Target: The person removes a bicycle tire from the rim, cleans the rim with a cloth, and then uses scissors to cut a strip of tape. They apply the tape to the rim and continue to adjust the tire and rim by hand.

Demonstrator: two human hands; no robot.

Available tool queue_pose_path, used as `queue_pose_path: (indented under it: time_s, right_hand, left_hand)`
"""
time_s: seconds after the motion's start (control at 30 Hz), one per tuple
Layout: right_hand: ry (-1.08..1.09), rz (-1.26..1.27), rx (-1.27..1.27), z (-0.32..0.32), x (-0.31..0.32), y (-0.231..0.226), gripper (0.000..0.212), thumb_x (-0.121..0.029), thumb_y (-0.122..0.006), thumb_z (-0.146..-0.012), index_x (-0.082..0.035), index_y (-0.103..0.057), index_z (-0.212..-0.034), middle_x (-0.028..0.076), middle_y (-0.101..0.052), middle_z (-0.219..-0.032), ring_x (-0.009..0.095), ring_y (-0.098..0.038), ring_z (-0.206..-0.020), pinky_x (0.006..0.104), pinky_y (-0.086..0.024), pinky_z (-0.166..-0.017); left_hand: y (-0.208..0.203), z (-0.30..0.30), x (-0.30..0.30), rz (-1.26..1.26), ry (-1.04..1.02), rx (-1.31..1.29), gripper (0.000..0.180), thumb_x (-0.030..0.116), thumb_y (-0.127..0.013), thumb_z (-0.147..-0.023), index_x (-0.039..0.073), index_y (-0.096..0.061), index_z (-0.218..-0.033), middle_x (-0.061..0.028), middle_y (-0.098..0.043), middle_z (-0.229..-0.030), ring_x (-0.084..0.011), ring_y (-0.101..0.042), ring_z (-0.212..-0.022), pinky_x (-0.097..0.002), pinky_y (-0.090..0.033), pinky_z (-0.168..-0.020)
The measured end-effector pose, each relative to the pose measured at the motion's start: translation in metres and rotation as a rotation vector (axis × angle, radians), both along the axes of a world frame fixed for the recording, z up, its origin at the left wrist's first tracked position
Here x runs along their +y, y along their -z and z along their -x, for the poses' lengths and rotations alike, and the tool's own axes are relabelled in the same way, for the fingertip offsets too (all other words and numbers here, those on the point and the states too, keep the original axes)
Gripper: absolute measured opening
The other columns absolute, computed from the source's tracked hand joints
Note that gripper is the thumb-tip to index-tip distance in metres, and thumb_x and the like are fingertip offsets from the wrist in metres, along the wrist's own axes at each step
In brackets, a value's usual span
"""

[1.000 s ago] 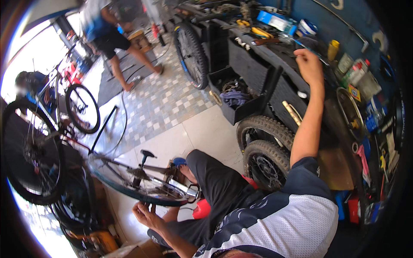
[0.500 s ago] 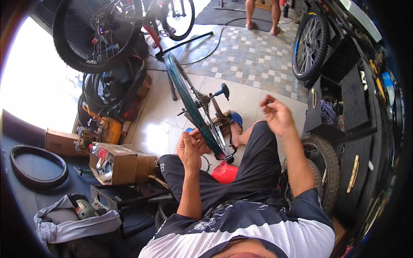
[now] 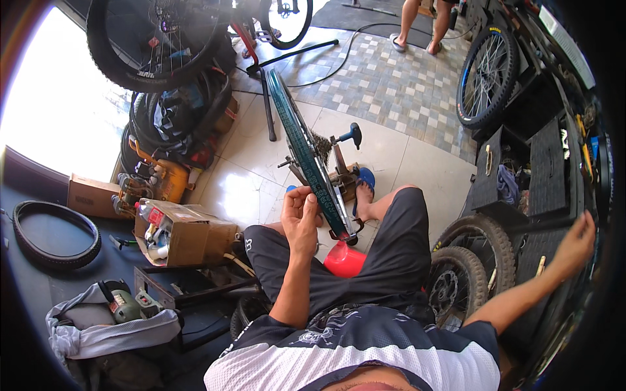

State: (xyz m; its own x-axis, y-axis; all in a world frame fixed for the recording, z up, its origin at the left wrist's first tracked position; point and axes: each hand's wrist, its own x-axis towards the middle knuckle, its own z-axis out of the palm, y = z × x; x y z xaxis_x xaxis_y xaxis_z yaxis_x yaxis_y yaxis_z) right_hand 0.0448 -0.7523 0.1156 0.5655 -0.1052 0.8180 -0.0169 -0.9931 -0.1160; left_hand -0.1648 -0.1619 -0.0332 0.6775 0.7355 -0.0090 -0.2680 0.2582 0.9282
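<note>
A bicycle wheel (image 3: 301, 146) with dark teal-green printing on its rim or tyre stands upright in a truing stand (image 3: 342, 171) between my knees. Its cassette (image 3: 321, 146) faces right, beside a blue-handled part of the stand (image 3: 352, 135). My left hand (image 3: 301, 225) is at the wheel's near left side, thumb and fingers curled together. Whatever is between them is too small or hidden to name. My right hand (image 3: 575, 242) is stretched far right beside the black cabinet (image 3: 548, 173), its fingers bunched and somewhat blurred. I cannot make out anything in it.
A red container (image 3: 345, 259) sits below the wheel. Two knobbly-tyred wheels (image 3: 456, 287) lean at my right. On the left are a cardboard box (image 3: 205, 238) of bottles, an orange compressor (image 3: 166, 186) and a loose tyre (image 3: 59, 233). A bicycle hangs beyond; another person's legs (image 3: 407, 26) stand far off.
My right hand has swung from above my right knee out to the cabinet at far right. My left hand stays by the wheel, with its fingers slightly shifted. The view has shifted a little.
</note>
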Motion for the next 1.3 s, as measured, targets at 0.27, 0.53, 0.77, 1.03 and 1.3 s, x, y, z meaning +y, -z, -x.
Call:
queue_pose_path:
  time_s: [0.27,0.53,0.77,1.03,1.3]
  right_hand:
    - [0.588,-0.016,0.624,0.022,-0.021,-0.025,0.029,-0.031,-0.051,-0.107,-0.015,-0.067,-0.125,0.018,-0.074,-0.118,0.044,-0.068,-0.112,0.0501,-0.054,-0.091]
    - [0.470,0.036,0.359,0.017,-0.119,-0.007,0.030,-0.035,-0.053,-0.106,-0.014,-0.065,-0.125,0.019,-0.073,-0.120,0.044,-0.067,-0.112,0.0520,-0.052,-0.092]
    - [0.579,-0.046,0.514,0.026,-0.121,-0.013,0.033,-0.038,-0.052,-0.108,-0.014,-0.066,-0.125,0.019,-0.073,-0.120,0.043,-0.066,-0.113,0.0508,-0.052,-0.093]
    - [-0.205,-0.033,0.159,0.002,0.054,-0.018,0.031,-0.032,-0.061,-0.107,-0.005,-0.070,-0.121,0.016,-0.073,-0.119,0.030,-0.070,-0.110,0.0415,-0.053,-0.093]
    - [-1.699,-0.561,1.071,-0.010,0.421,0.117,0.027,-0.023,-0.077,-0.096,-0.009,-0.074,-0.120,0.005,-0.070,-0.101,0.012,-0.065,-0.083,0.0277,-0.053,-0.069]
  left_hand:
    - [-0.017,-0.012,0.011,-0.097,-0.066,0.008,0.019,0.008,-0.063,-0.107,-0.001,-0.058,-0.123,-0.0014,-0.066,-0.105,-0.0038,-0.059,-0.086,-0.0201,-0.049,-0.074]
    - [-0.021,-0.020,0.018,-0.076,-0.054,-0.005,0.019,0.009,-0.067,-0.105,-0.001,-0.061,-0.120,-0.0003,-0.066,-0.100,-0.0037,-0.058,-0.085,-0.0197,-0.047,-0.074]
    - [-0.021,-0.020,0.018,-0.074,-0.050,-0.006,0.020,0.010,-0.068,-0.105,-0.001,-0.061,-0.120,0.0011,-0.065,-0.097,-0.0033,-0.057,-0.084,-0.0193,-0.047,-0.074]
    - [-0.021,-0.019,0.013,-0.141,-0.118,0.035,0.020,0.011,-0.070,-0.103,0.000,-0.061,-0.116,0.0001,-0.065,-0.096,-0.0044,-0.058,-0.084,-0.0202,-0.048,-0.075]
    - [-0.013,-0.027,0.010,-0.351,-0.200,0.180,0.021,0.013,-0.074,-0.101,0.000,-0.058,-0.108,-0.0015,-0.063,-0.091,-0.0051,-0.058,-0.077,-0.0216,-0.048,-0.067]
